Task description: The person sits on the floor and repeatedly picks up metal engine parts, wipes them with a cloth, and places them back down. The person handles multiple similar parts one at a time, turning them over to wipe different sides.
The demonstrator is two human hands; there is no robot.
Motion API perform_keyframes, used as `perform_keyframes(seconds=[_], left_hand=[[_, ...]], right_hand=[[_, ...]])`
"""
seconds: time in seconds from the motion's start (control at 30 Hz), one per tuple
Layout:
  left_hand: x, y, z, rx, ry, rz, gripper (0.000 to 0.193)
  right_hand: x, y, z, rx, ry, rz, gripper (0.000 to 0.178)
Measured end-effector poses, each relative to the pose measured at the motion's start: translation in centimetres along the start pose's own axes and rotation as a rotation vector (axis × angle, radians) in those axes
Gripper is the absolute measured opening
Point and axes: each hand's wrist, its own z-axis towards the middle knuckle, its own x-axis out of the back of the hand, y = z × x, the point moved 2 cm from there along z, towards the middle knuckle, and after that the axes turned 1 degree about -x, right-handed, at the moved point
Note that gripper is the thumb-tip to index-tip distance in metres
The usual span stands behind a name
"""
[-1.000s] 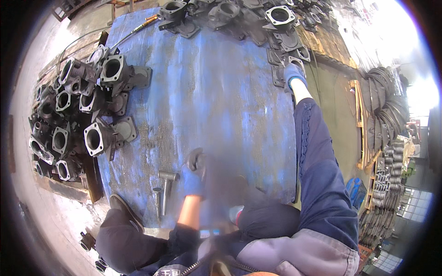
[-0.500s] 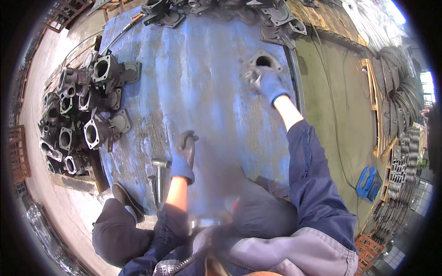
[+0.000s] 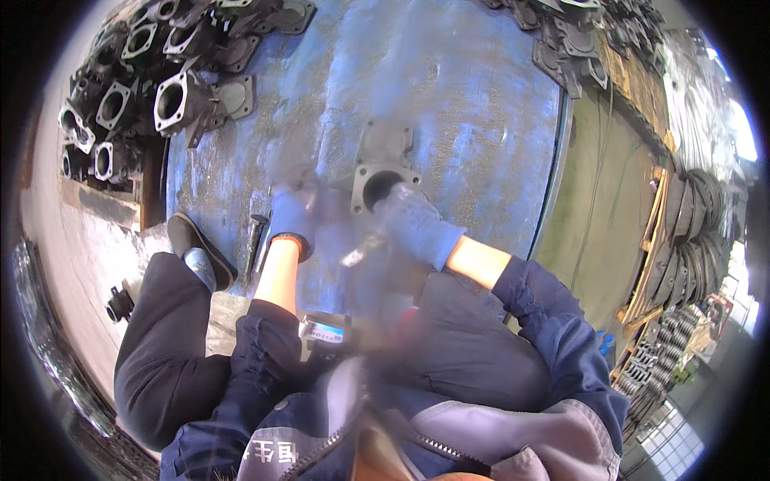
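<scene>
A grey metal pipe casting (image 3: 385, 148) lies on the blue work surface (image 3: 321, 104) in front of me. It has a square flange around a round bore and a second flat flange at its far end. My right hand (image 3: 413, 224), in a blue glove, grips the near rim of the bore, its fingertips at the opening. My left hand (image 3: 294, 212), also gloved, is left of the casting and apart from it. Its fingers are smeared by blur. Beside the left wrist lies a steel hammer (image 3: 255, 236). A hazy patch blurs the middle of the view.
Many dark castings (image 3: 172, 100) are stacked at the left edge, and more castings (image 3: 573, 48) stand at the far right. Stacks of curved metal parts (image 3: 694, 204) line the right side. A small box (image 3: 323, 331) sits close to my body. My shoe (image 3: 200, 248) rests by the hammer.
My right hand has brought the casting from the far right to the middle, nearer me. My left hand has shifted slightly left in view. The whole view has also shifted.
</scene>
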Motion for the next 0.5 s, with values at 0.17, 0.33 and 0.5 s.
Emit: perform_keyframes(seconds=[0.17, 0.33, 0.5], left_hand=[[-3.0, -3.6, 3.1, -0.576, -0.262, 0.486, 0.031], [-5.1, -5.9, 4.7, -0.588, -0.432, 0.239, 0.039], [-4.6, -6.2, 1.9, -0.232, -0.380, -0.049, 0.047]], right_hand=[[1.5, 1.9, -2.0, -0.064, 0.476, 0.319, 0.014], [-6.3, 10.3, -3.1, -0.986, 0.570, 0.965, 0.039], [-20.8, 12.8, -4.6, -1.056, 0.425, 0.947, 0.047]])
